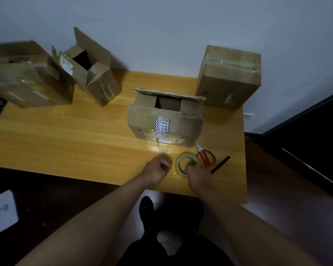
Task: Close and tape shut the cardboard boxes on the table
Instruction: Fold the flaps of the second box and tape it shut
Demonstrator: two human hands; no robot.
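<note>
A roll of clear tape [181, 166] stands on edge near the table's front edge. My right hand [197, 172] grips it, fingers through its core. My left hand [159, 168] is just left of the roll with fingers curled; it is blurred and I cannot tell whether it pinches the tape's end. Behind them sits a partly open cardboard box [165, 120] with a striped label. An open box [93, 72] stands at the back left, and another box [25, 79] lies further left. A taped box [229, 77] stands at the back right.
Red-handled scissors [205, 155] and a black marker [220, 164] lie right of the tape roll on the wooden table [65, 139]. A white card marked 6-3 [2, 212] lies on the dark floor at lower left. A wall rises behind the table.
</note>
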